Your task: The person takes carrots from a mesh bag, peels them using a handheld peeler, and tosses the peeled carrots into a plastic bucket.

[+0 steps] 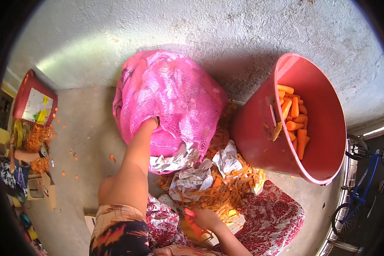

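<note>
1. The left hand is down inside the pink sack (pixel 170 94), so its fingers are hidden.
2. I can't tell what is in the sack.
3. The right hand (pixel 205 218) covers part of the red tool (pixel 189 212), and the tool's tip is too small to make out.
4. The top carrots (pixel 295 106) hide what is under them in the big bucket (pixel 322 141).
5. The dark edge cuts off the other person (pixel 12 170).
6. The blue bike (pixel 362 192) is dim, and part is lost in the dark.

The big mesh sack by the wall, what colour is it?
The mesh sack is bright pink, seen best in the head view.
</note>
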The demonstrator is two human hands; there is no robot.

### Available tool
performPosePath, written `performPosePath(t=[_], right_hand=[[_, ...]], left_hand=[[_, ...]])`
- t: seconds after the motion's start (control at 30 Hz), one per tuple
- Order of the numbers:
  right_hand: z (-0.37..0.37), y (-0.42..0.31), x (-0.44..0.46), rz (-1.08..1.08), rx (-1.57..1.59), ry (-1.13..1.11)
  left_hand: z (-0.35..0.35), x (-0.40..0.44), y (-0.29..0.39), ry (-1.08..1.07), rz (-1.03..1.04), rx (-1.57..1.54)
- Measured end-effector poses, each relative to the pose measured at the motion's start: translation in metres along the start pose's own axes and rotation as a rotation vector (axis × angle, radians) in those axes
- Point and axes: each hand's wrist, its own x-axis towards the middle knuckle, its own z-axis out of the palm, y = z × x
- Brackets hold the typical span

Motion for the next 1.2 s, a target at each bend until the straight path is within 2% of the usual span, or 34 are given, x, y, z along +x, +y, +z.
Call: performPosePath(t=[0.1, 0.2, 0.3, 0.4, 0.5, 0.6, 0.67, 0.73, 0.83, 0.93, 1.03, 1.07, 1.17, 1.2], right_hand=[[0.000, 0.000, 0.001, -0.009, -0.003, -0.001], [-0.004, -0.005, -0.002, -0.010, 0.005, 0.011], [0.003, 0.001, 0.000, -0.029, -0.013, 0.031], [-0.011, -0.011, -0.009, 0.000, -0.022, 0.012], [-0.007, -0.008, -0.010, -0.061, -0.005, 0.079], [0.002, -0.004, -0.002, -0.066, -0.078, 0.116], [0.002, -0.006, -0.004, -0.074, -0.089, 0.120], [0.002, -0.009, -0.005, -0.092, -0.095, 0.132], [0.003, -0.012, -0.013, -0.113, -0.103, 0.157], [0.006, -0.011, -0.021, -0.134, -0.112, 0.211], [0.013, -0.004, -0.028, -0.161, -0.108, 0.273], [0.008, -0.007, -0.033, -0.151, -0.107, 0.270], [0.011, 0.000, -0.045, -0.191, -0.067, 0.331], [0.007, -0.002, -0.053, -0.183, -0.059, 0.342]], left_hand=[[-0.002, -0.002, -0.008, -0.053, 0.064, -0.070], [0.022, 0.026, -0.016, -0.020, 0.104, -0.022], [0.044, 0.044, -0.022, 0.078, 0.046, -0.157], [0.010, -0.003, -0.005, 0.088, 0.018, -0.123], [-0.014, -0.023, -0.010, 0.167, 0.181, -0.022], [-0.071, -0.094, -0.002, 0.132, 0.037, -0.247], [-0.064, -0.077, -0.025, 0.204, 0.103, -0.401], [-0.088, -0.101, -0.029, 0.391, 0.312, -0.338], [-0.115, -0.144, -0.039, 0.322, 0.527, -0.190], [-0.126, -0.194, -0.040, 0.171, 0.721, -0.700], [-0.116, -0.257, -0.038, -0.094, 0.702, -1.473], [-0.113, -0.277, -0.036, -0.178, 0.739, -1.609], [-0.100, -0.318, -0.030, -0.332, 0.854, -1.725], [-0.091, -0.324, -0.026, -0.292, 0.810, -1.757]])
